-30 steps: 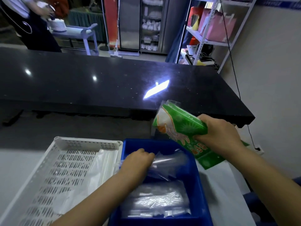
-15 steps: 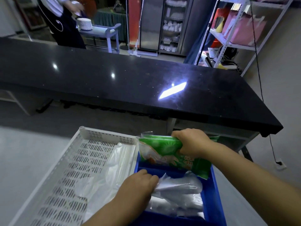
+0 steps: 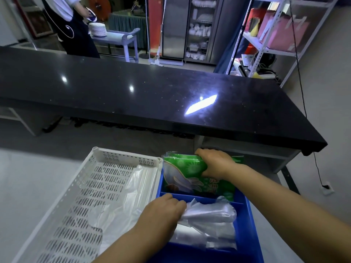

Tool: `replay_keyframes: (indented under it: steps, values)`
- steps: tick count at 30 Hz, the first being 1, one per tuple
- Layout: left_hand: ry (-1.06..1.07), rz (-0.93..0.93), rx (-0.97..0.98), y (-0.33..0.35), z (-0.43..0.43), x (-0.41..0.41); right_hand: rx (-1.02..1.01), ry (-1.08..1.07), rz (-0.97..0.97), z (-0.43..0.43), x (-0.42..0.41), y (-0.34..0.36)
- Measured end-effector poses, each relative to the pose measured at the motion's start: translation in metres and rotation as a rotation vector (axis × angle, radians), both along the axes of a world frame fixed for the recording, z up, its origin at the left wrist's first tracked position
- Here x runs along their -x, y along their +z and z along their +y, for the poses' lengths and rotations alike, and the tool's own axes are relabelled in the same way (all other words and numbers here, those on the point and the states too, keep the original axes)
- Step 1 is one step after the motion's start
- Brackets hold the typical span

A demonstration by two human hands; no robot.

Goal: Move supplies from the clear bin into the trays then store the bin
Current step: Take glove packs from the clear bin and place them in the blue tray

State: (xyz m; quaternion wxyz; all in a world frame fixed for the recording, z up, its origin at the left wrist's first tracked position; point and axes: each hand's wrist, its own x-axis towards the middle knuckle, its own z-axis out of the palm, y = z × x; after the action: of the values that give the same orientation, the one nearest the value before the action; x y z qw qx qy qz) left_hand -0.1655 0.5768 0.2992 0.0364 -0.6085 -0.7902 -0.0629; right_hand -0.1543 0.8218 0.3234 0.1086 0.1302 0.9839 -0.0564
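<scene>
A blue tray (image 3: 247,221) with a divider sits in front of me. My right hand (image 3: 214,164) grips a green printed packet (image 3: 186,173) that stands tilted in the tray's far compartment. My left hand (image 3: 163,213) holds a bunch of clear plastic bags (image 3: 210,213) in the near compartment, over more clear packets (image 3: 201,238). To the left of it is a white perforated tray (image 3: 79,196) with a sheet of clear plastic (image 3: 129,194) lying in it. No clear bin is in view.
Both trays rest on a light grey worktop (image 3: 28,186). Beyond it runs a long black counter (image 3: 133,92). A person (image 3: 72,25) stands at a cart with stacked plates (image 3: 97,29) at the back left. Metal shelving (image 3: 275,31) stands at the back right.
My right hand has brought the green packet down from above the counter edge into the blue tray's far compartment. My left hand has gathered up the clear bags. The camera has tilted upwards.
</scene>
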Motion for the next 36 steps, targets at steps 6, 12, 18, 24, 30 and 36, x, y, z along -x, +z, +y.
replay_keyframes:
  steps: [6,12,18,24,30,36]
  values:
    - [0.092,-0.038,0.009,0.023,0.023,0.025,0.264,-0.004,0.400,-0.016,-0.030,0.038]
    - [0.170,-0.146,0.048,0.044,0.082,0.049,0.018,0.133,0.425,-0.030,-0.069,0.034]
    - [0.119,-0.352,0.081,0.051,0.115,0.051,-0.241,0.089,0.663,-0.019,-0.073,0.003]
    - [0.111,-0.217,0.047,0.021,0.102,0.061,-0.152,-0.036,0.751,-0.012,-0.071,-0.025]
    - [-0.089,-0.108,-0.018,-0.016,0.078,0.043,0.057,-0.046,0.547,-0.015,-0.068,-0.049]
    - [-0.076,-0.184,0.014,-0.025,0.079,0.038,0.156,-0.053,0.335,-0.009,-0.072,-0.054]
